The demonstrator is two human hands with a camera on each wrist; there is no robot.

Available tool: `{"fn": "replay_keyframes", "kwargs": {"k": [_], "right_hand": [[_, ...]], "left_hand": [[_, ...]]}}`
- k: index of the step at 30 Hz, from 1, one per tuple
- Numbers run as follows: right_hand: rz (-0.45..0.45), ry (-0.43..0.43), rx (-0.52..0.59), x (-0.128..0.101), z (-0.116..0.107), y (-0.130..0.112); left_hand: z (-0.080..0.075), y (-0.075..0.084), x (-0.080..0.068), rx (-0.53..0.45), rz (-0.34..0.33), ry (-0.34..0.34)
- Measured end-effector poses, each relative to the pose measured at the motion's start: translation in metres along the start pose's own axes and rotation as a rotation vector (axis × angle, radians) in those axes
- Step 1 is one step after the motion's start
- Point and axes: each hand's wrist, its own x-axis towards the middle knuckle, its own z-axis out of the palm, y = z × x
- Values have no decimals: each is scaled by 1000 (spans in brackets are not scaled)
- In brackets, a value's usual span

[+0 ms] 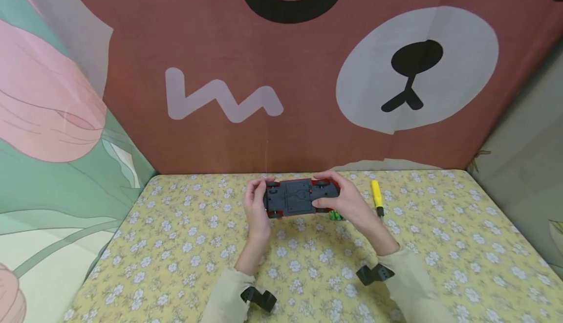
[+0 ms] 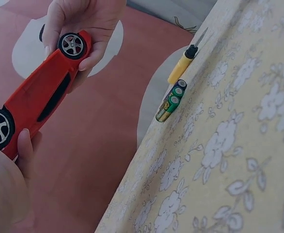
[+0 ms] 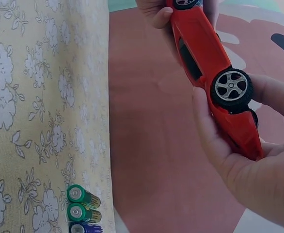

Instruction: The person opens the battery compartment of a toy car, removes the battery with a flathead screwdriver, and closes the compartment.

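Observation:
A red toy car [image 1: 299,197] is held above the table with its dark underside turned up toward the head camera. My left hand [image 1: 257,206] grips one end of it, and my right hand [image 1: 347,200] grips the other end, its thumb on the underside. In the left wrist view the red side of the toy car [image 2: 40,92] shows, with silver-spoked black wheels. The right wrist view shows the right hand [image 3: 248,174] wrapped round the end of the toy car [image 3: 205,53] near a wheel.
Three batteries [image 3: 84,205], green and blue, lie together on the flowered tablecloth [image 1: 184,249], partly hidden behind the car in the head view. To their right lies a yellow-handled screwdriver [image 1: 377,195]. A brown cartoon-print curtain [image 1: 220,147] hangs behind the table.

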Motion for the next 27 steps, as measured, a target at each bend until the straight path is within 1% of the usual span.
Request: {"fn": "replay_keyframes", "kwargs": {"k": [3,5,7,10,13,17,20,22,25,27], "right_hand": [[-6,1,-23,0,0,0],[-13,4,-71,0,-1,1],[-30,4,-156,0,-2,1],[-82,-10,-316,1,-3,3],[-156,-32,-448,2,-2,4],[-245,-29,-536,3,0,4],[-309,-6,-568,3,3,4],[-357,19,-588,4,5,5],[-430,60,-597,5,8,5],[-481,98,-590,6,8,7]], "left_hand": [[-1,1,-1,-9,-11,21],[-2,4,-3,-16,-25,37],[-3,7,-4,-13,-52,52],[-5,12,-4,-26,-91,63],[-6,17,-5,-34,-118,42],[-6,23,-7,-59,-152,-19],[-5,27,-10,-31,-208,-89],[-4,28,-13,26,-265,-144],[-4,30,-15,97,-353,-248],[-5,31,-16,103,-423,-317]]}}
